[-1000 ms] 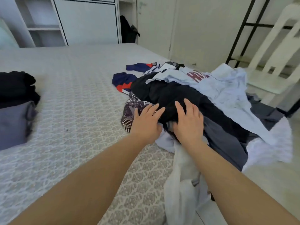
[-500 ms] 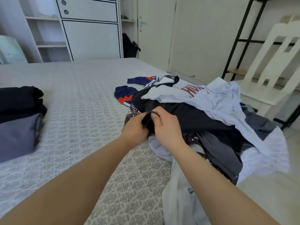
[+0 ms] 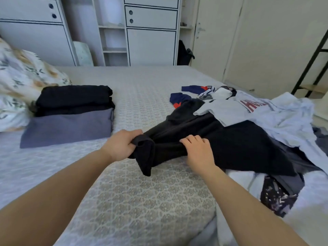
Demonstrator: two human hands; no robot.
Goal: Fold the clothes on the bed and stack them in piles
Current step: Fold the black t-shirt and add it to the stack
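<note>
The left hand (image 3: pixel 120 145) has its grip clamped on the bunched end of a black garment (image 3: pixel 209 139), and the right hand (image 3: pixel 198 152) pinches a fold beside it. The garment lies on the bed (image 3: pixel 142 201), stretching right into the unfolded heap (image 3: pixel 257 118); a folded pile (image 3: pixel 71 110) sits well left of it.

Black garment (image 3: pixel 221 139), grey folded cloth (image 3: pixel 67 127), floral pillow (image 3: pixel 21 75), grey patterned bedspread (image 3: pixel 142 192), red-lettered white shirt (image 3: pixel 236 109).
</note>
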